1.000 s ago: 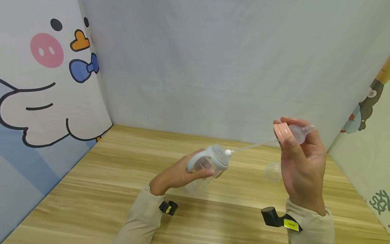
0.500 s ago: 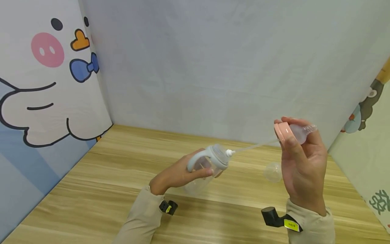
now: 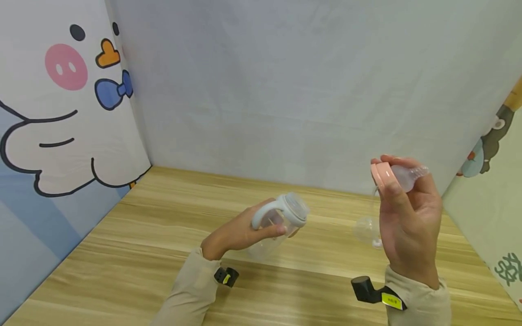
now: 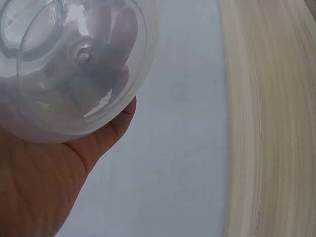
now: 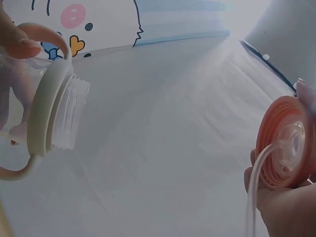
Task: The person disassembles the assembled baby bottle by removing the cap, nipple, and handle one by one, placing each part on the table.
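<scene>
My left hand [image 3: 244, 233] grips a clear baby bottle [image 3: 265, 246] tilted with its open, threaded mouth [image 5: 71, 113] toward the right. A pale grey collar with handles [image 3: 287, 212] sits round the bottle's neck. In the left wrist view the bottle's clear base [image 4: 84, 74] faces the camera, fingers showing through it. Apart from it, my right hand [image 3: 409, 222] pinches a pink screw ring [image 3: 382, 175] with a clear nipple [image 3: 403, 177]. From the ring's underside hangs a thin straw tube [image 5: 253, 197], its white weighted end [image 3: 377, 243] low beside the right palm.
A clear dome-shaped cap [image 3: 364, 229] rests on the wooden table [image 3: 163, 213], left of the right hand and partly behind the hanging straw. A pale cloth wall [image 3: 285, 90] closes off the back, with cartoon-printed panels [image 3: 61, 149] at the sides.
The straw's white end has come out of the bottle mouth and now hangs down under the pink ring. My right hand has shifted slightly right; the left hand has barely moved.
</scene>
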Demonstrator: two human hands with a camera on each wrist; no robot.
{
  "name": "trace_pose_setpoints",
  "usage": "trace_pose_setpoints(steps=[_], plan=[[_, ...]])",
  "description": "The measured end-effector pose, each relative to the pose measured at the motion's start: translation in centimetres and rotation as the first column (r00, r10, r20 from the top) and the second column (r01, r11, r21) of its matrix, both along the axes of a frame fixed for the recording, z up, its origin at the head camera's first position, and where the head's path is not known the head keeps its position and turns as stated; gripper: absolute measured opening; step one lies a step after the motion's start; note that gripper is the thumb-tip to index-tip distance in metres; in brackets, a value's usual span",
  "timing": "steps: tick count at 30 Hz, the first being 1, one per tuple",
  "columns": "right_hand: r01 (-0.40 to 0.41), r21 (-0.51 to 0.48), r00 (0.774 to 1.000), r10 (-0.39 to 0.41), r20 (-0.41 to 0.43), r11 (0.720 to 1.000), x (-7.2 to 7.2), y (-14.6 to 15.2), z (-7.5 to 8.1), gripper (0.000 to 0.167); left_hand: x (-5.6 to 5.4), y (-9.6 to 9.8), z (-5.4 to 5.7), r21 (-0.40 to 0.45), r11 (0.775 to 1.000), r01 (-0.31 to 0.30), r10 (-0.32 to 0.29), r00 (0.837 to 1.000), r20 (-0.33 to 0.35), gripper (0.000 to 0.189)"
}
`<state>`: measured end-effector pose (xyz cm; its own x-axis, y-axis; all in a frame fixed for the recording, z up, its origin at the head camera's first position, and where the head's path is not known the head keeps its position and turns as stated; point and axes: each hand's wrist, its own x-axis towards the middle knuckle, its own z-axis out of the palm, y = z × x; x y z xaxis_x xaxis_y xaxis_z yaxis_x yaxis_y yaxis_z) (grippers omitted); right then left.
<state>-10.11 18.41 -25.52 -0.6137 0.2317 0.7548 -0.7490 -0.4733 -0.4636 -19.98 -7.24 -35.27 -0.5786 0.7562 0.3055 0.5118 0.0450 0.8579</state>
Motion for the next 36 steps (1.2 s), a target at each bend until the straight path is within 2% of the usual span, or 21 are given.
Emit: trace_pose_setpoints(steps=[12,15,17,19,22,25,30,33,36], plan=[[0.031,0.061,0.999,-0.033,0.040,0.998,-0.7,0.5,-0.7,0.030,0.0,-0.1,-0.1,-0.008,1.000,-0.009,0.009,1.000,0.002,0.052],[0.041,0.084,0.996,-0.048,0.078,0.996,-1.0,0.6,-0.9,0.031,0.1,-0.1,-0.1,-0.005,1.000,-0.012,0.012,1.000,0.000,0.051],[0.074,0.115,0.988,-0.089,0.129,0.991,-1.2,0.9,-1.1,0.031,0.0,-0.1,0.0,-0.007,1.000,-0.012,0.012,1.000,-0.007,0.051],[0.110,0.160,0.971,-0.140,0.193,0.981,-1.2,1.3,-1.2,0.030,0.0,-0.1,0.1,-0.005,1.000,-0.018,0.018,1.000,-0.012,0.051],[0.145,0.243,0.934,-0.214,0.285,0.959,-1.3,2.0,-1.3,0.029,-0.1,-0.3,0.2,0.003,1.000,-0.029,0.029,1.000,-0.007,0.050],[0.153,0.301,0.902,-0.257,0.346,0.941,-1.4,2.4,-1.5,0.029,-0.2,-0.5,0.3,0.021,0.999,-0.042,0.042,0.999,0.001,0.049],[0.183,0.378,0.847,-0.340,0.407,0.907,-2.2,2.3,-2.1,0.030,-0.2,-0.8,0.6,0.033,0.997,-0.073,0.073,0.997,-0.002,0.047],[0.208,0.438,0.811,-0.405,0.422,0.874,-2.8,2.1,-2.6,0.033,-0.1,-0.9,0.6,0.035,0.995,-0.092,0.092,0.996,-0.003,0.045],[0.208,0.493,0.793,-0.441,0.421,0.845,-3.0,2.3,-3.0,0.037,-0.2,-0.8,0.5,0.039,0.994,-0.099,0.099,0.995,-0.012,0.046]])
